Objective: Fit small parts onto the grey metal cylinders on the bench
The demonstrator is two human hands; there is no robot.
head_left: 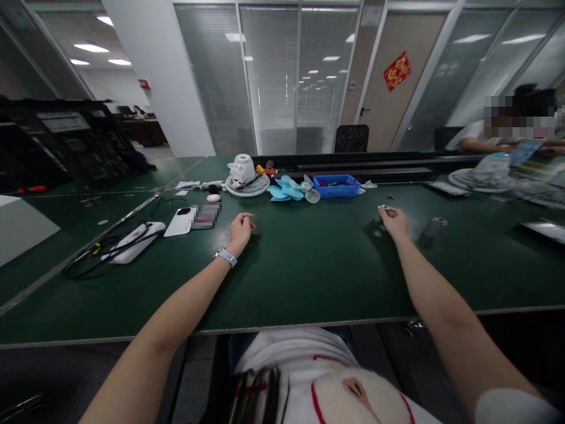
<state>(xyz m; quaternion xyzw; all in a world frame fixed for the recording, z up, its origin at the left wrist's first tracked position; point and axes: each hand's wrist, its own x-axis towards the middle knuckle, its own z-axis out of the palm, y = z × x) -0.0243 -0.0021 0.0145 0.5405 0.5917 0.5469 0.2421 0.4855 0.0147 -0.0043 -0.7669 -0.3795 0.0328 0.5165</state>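
My right hand (395,222) grips a small silver metal cylinder (382,210) between thumb and fingers, at the table surface. Most of that cylinder is hidden behind the fingers. A second silver metal cylinder (435,227) stands on the green table (309,265) to the right of this hand, apart from it. My left hand (241,231), wearing a watch at the wrist, rests over the left part of the table. Its fingers are loosely bent and somewhat apart, and nothing shows in them. Nearest to it lie a white phone (180,221) and a small pinkish round case (213,198).
Along the back are a white fan housing on its grille (247,184), blue fan blades (286,189) and a blue tray (336,186). A cable lies over a white power bank (136,242) at left. Another person (474,138) sits at far right.
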